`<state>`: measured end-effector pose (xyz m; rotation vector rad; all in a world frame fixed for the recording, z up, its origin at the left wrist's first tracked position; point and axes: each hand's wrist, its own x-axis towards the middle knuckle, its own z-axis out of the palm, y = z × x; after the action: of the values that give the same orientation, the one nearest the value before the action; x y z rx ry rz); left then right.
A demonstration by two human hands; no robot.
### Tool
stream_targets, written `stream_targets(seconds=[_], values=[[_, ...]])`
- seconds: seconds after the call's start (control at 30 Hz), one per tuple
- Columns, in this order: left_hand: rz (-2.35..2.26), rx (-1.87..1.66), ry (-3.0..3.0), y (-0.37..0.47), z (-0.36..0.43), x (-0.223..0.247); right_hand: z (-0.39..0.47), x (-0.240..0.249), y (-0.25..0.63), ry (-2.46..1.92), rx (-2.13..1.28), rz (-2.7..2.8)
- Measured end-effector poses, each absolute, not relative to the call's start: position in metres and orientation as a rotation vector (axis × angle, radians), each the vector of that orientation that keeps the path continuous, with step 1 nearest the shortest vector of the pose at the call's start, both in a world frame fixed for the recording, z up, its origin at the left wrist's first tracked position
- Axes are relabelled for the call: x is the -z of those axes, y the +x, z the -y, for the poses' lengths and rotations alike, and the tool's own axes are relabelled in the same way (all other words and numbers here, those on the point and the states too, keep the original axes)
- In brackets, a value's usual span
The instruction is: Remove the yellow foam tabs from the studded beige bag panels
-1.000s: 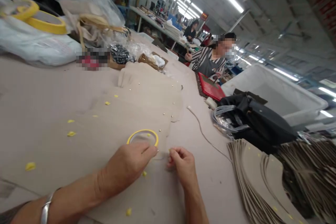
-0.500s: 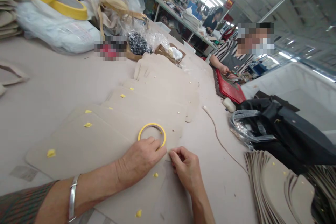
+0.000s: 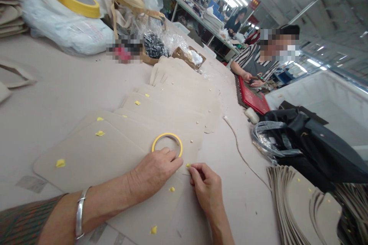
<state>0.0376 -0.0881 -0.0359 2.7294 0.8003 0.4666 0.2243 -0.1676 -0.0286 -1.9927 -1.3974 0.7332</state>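
Note:
My left hand point(image 3: 156, 166) is closed on a roll of yellow tape point(image 3: 181, 143), held over the fanned beige panels. Close to its right, my right hand point(image 3: 208, 183) pinches a small piece of yellow tape point(image 3: 188, 165) between thumb and forefinger. The two hands are slightly apart. Beneath them lies a beige panel point(image 3: 138, 206) with yellow tape bits on it, one a little below my fingers point(image 3: 172, 189). Overlapping beige panels point(image 3: 172, 103) spread away up the table, some bearing yellow bits and some small metal studs.
A cord point(image 3: 237, 141) lies right of my hands. Black bags point(image 3: 310, 138) and a stack of beige panels point(image 3: 290, 203) sit at the right. More yellow tape rolls point(image 3: 80, 2) rest on a plastic-wrapped bundle. Across the table, a person in stripes works by a red tray point(image 3: 253, 99).
My right hand has drawn slightly right, away from the left, and the yellow piece at its fingertips now shows more plainly. My left hand still holds the tape roll.

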Motion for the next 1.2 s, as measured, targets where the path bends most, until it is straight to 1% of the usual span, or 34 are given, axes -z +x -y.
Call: stream_targets(seconds=[0.1,0.2,0.43,0.6,0.67,0.77,0.87,1.07,1.2], values=[[-0.801,-0.488,2.707,0.037,0.087,0.037,0.168,0.028,0.219,-1.978,-0.477,1.603],[-0.809,-0.495,2.688,0.035,0.085,0.035,0.163,0.026,0.212,-2.017,-0.366,1.657],[-0.845,-0.623,2.572,0.025,0.076,0.026,0.155,0.023,0.207,-2.100,-0.344,1.669],[-0.671,-0.880,2.453,0.017,0.076,0.015,0.162,0.010,0.214,-1.978,-0.613,1.672],[-0.587,-0.928,2.430,0.015,0.080,0.013,0.167,0.002,0.210,-1.835,-0.607,1.611],[-0.576,-0.888,2.437,0.014,0.087,0.013,0.173,-0.007,0.198,-1.593,-0.503,1.601],[-0.585,-0.834,2.453,0.016,0.092,0.013,0.175,-0.012,0.188,-1.442,-0.398,1.755],[-0.471,-0.801,2.432,0.020,0.099,0.005,0.174,-0.010,0.185,-1.449,-0.270,1.892],[-0.494,-0.705,2.400,0.020,0.099,0.006,0.173,-0.004,0.184,-1.461,-0.102,1.896]])
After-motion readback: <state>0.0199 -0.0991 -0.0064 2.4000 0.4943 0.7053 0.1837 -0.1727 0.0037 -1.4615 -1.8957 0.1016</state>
